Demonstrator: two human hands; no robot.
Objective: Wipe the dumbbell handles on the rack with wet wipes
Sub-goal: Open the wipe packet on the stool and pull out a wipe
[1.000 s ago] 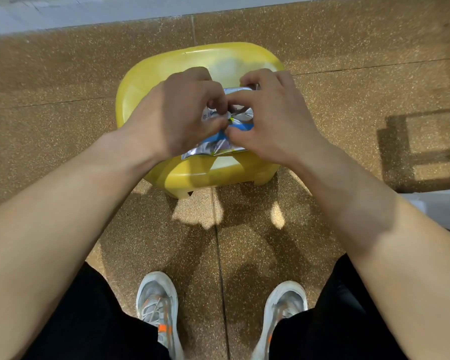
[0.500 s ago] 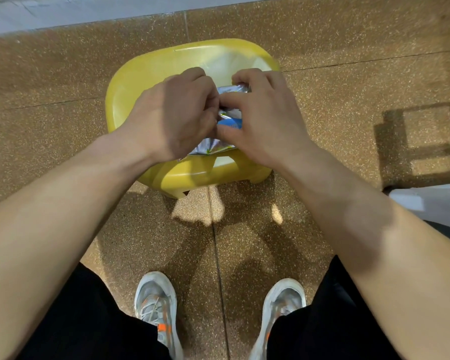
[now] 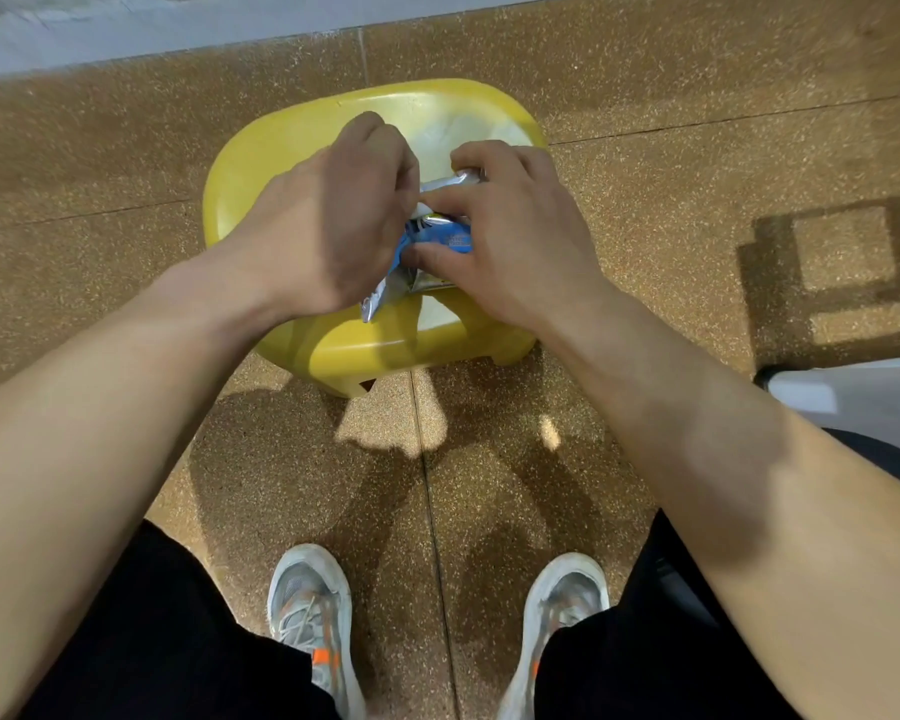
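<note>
A silver and blue wet wipe packet (image 3: 430, 241) is held above a yellow plastic stool (image 3: 261, 163). My left hand (image 3: 333, 220) pinches its left side, fingers curled over the top. My right hand (image 3: 510, 236) grips the right side with thumb and curled fingers. Most of the packet is hidden between the two hands. No dumbbell or rack is in view.
The stool stands on a brown speckled floor (image 3: 697, 96) with tile seams. A pale strip of wall or floor (image 3: 126, 28) runs along the top edge. A white object (image 3: 853, 392) sits at the right edge. My two grey shoes (image 3: 307, 610) stand below.
My left hand has lifted and turned at the packet's top, and the packet's lower left corner now hangs out further. Both hands stay on the packet over the stool.
</note>
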